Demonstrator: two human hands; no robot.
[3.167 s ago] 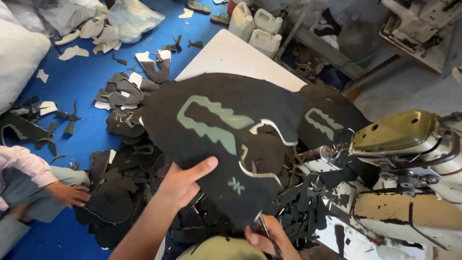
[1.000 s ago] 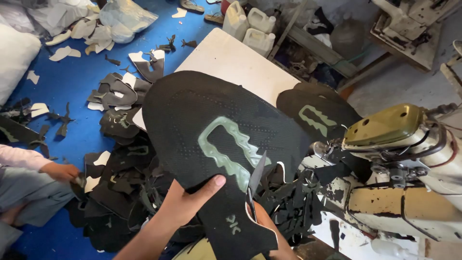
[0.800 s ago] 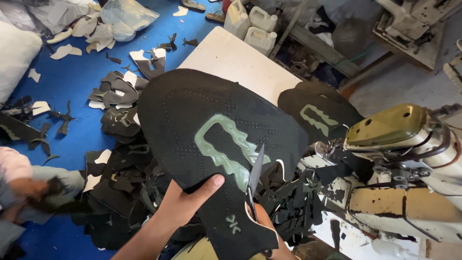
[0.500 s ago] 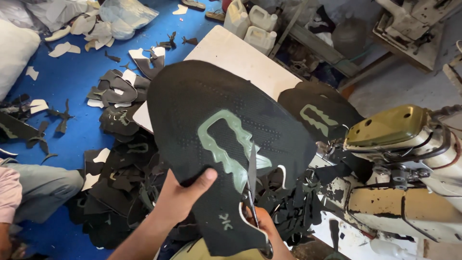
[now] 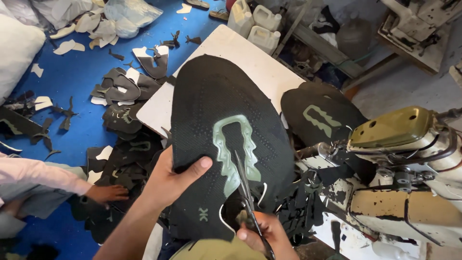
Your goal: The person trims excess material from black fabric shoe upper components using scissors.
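My left hand grips a large black knitted shoe upper by its lower left edge and holds it up in front of me. A pale green outlined panel sits in its middle. My right hand is closed on a pair of scissors, whose blades point up into the slot inside the green panel. A second black upper with a green panel lies on the white table behind.
An old cream sewing machine stands at the right. Black offcuts lie beside it. More cut pieces litter the blue floor at left, where another person's hand reaches. White jugs stand beyond the table.
The upper has turned more upright in my left hand, and the scissor blades have moved up into the green panel's slot. The other person's hand has reached back into the pile of pieces.
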